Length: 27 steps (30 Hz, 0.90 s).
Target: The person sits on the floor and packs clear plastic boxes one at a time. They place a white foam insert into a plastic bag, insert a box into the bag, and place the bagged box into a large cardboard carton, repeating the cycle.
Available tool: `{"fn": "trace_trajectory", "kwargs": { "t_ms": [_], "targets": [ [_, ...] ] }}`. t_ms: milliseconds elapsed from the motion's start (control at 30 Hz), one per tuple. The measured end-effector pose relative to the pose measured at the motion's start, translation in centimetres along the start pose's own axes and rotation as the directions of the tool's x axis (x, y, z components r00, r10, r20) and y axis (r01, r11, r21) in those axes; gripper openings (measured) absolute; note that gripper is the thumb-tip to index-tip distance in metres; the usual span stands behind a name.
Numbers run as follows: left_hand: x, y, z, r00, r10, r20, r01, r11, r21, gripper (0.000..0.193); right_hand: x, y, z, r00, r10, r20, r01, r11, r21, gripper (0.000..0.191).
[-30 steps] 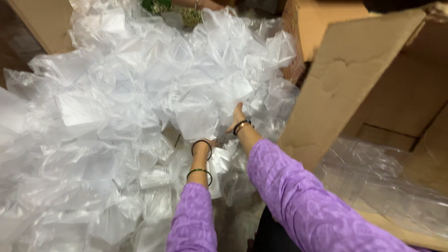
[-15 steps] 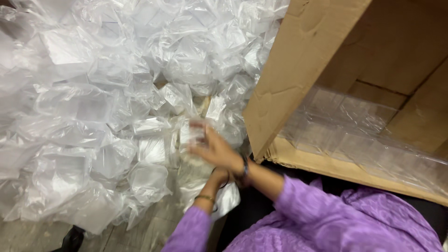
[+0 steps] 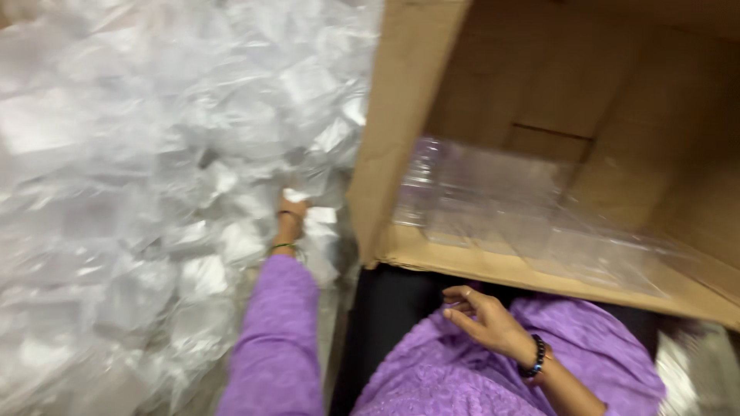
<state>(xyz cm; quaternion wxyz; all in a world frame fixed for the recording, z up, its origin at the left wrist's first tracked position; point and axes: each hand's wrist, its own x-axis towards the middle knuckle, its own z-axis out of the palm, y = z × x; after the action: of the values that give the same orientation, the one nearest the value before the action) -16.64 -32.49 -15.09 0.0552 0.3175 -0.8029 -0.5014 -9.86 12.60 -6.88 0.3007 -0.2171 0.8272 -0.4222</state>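
Soft indoor light, heavy motion blur, glare on clear plastic bags (image 3: 139,177).

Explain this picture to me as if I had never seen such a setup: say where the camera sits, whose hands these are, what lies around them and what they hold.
There is no machine here. The single picture comes from a camera worn on a person's head, looking down at their own two bare hands and purple sleeves.

The left hand reaches into a big heap of clear plastic bags that fills the left side. Its fingers are buried among the bags, so whether it grips one cannot be told.

The right hand, with a dark bead bracelet on the wrist, rests open and empty over the person's lap, holding nothing.

On the right stands a large open cardboard box, tipped toward the camera. Inside it lie flat, clear plastic pieces. The picture is somewhat blurred.
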Motion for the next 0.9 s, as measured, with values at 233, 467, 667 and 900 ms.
{"fn": "trace_trajectory", "kwargs": {
  "t_ms": [233,467,667,900],
  "targets": [
    [-10.7,1.8,-4.0,0.897,-0.425,0.120,0.371,0.873,0.316,0.048,-5.6,0.2,-5.0,0.994,-0.090,-0.057,0.083,0.989,-0.126,0.046],
    [-25.8,5.8,3.8,0.907,0.222,0.359,-0.119,0.951,-0.286,0.032,-5.1,-1.2,-8.2,0.890,-0.433,-0.142,0.387,0.883,-0.268,0.035],
    [-20.5,15.6,9.5,0.951,0.293,0.102,-0.310,0.891,0.332,0.037,4.2,-2.3,-18.1,0.786,-0.471,-0.401,0.358,0.875,-0.325,0.036],
    [-9.8,24.7,16.6,0.989,0.141,-0.037,-0.097,0.824,0.559,0.054,7.3,5.8,-36.4,0.810,-0.037,-0.585,-0.258,0.874,-0.411,0.093]
  ]
}}
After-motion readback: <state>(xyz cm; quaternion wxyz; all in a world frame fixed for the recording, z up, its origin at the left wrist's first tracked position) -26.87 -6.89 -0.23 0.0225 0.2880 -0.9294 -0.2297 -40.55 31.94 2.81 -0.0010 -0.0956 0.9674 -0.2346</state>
